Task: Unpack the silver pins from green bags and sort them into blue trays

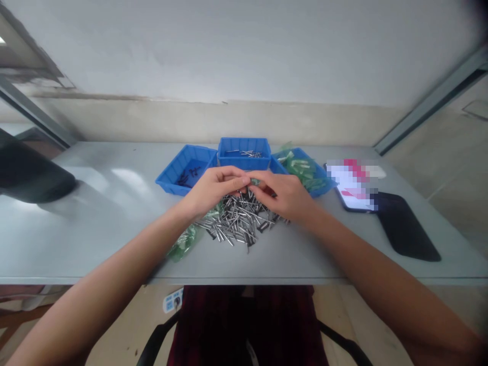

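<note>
My left hand [217,189] and my right hand [285,194] meet at the fingertips over a heap of metal pins [236,218]. Between the pinched fingers shows a small patch of green plastic bag [254,181]; the fingers cover most of it, and its contents are hidden. Dark screws [263,226] lie mixed among the silver pins. Filled green bags [183,244] rest on the table beside the heap, below my left wrist.
Behind my hands stand a left blue bin [164,179] with dark screws, a middle blue bin [244,162] with pins and a right blue bin [324,189] with green bags. A phone [353,190] and black pad [409,229] lie right; a dark cylinder [34,170] stands left.
</note>
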Motion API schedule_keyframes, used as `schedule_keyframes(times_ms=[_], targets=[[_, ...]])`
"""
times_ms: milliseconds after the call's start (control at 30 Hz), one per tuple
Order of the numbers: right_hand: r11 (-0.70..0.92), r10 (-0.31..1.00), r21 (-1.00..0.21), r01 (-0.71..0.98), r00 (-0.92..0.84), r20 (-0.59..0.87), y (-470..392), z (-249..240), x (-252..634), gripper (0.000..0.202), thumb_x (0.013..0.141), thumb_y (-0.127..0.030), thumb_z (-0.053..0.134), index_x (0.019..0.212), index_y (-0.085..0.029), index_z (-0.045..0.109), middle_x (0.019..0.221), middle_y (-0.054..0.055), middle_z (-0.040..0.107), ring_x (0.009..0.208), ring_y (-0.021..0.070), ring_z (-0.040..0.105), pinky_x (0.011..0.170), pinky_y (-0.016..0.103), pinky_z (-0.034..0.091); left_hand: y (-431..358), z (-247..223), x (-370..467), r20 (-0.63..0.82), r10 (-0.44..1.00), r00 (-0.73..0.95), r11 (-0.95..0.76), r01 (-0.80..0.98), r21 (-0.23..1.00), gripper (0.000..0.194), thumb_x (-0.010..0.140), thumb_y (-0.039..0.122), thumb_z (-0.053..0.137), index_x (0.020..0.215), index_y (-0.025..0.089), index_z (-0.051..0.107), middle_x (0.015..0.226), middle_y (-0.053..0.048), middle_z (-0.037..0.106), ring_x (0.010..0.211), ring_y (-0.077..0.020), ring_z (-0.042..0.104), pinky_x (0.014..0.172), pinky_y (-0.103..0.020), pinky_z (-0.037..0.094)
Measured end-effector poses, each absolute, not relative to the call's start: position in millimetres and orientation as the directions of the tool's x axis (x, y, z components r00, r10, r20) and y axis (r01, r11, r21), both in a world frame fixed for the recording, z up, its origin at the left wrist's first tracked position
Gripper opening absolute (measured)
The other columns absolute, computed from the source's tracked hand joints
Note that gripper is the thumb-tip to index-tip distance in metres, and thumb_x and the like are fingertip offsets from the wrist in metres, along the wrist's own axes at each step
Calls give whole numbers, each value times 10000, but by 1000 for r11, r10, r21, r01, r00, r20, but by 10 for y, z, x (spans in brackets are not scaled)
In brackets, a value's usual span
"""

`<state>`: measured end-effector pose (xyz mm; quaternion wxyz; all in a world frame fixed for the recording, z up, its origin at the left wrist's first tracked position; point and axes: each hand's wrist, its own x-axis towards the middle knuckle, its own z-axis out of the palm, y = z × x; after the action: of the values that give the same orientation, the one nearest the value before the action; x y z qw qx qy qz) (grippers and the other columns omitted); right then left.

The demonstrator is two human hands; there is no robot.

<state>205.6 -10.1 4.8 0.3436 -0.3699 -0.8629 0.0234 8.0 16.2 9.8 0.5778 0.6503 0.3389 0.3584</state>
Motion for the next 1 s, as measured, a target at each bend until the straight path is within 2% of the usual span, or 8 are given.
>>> schedule_keyframes(times_ms=[200,333,467,600,667,800,1000], targets=[[668,743,-510,542,-454,491,-86,45,2062,253,920,-296,522,1144,-241,624,647,-50,621,516,75,505,540,202,397,171,105,63,77,850,521,-127,61,990,229,778,346,722,903,156,691,811,-39,671,745,-127,584,710,-267,452],[631,770,-616,472,-480,420,-72,76,2059,203,917,-306,531,1059,-233,655,699,-36,662,541,72,542,576,209,406,186,109,47,26,858,512,-79,82,994,346,752,347,749,1025,167,636,770,-20,691,752,-137,620,736,-281,454],[572,792,-703,424,-509,337,-61,99,2073,190,909,-326,532,1017,-233,659,658,-38,655,535,81,548,542,214,394,191,115,54,21,854,521,-77,86,993,350,750,311,748,1035,154,618,701,-3,679,693,-126,616,715,-277,458],[546,809,-719,431,-495,317,-58,106,2091,177,887,-350,558,956,-216,649,638,-31,645,546,92,541,538,225,394,179,124,66,22,823,568,-95,99,991,294,797,320,701,1032,159,628,768,-17,684,705,-112,607,711,-261,467],[535,829,-713,453,-445,340,-51,104,2103,181,879,-363,568,936,-207,640,647,-22,647,554,97,540,535,230,393,174,123,67,28,815,579,-125,129,984,234,843,362,643,954,156,652,797,-24,668,707,-104,590,699,-250,470],[506,862,-700,504,-321,392,-24,95,2130,195,881,-370,562,944,-199,629,678,-6,656,579,110,569,538,239,405,160,125,68,44,807,589,-211,217,953,297,898,400,556,768,153,656,756,-18,631,686,-91,564,673,-223,463],[497,868,-703,508,-307,391,-29,94,2116,198,888,-360,548,981,-202,624,653,-14,646,586,121,589,555,250,435,112,170,88,50,788,614,-247,241,938,311,919,360,528,720,154,649,718,-7,617,666,-85,551,658,-208,453]])
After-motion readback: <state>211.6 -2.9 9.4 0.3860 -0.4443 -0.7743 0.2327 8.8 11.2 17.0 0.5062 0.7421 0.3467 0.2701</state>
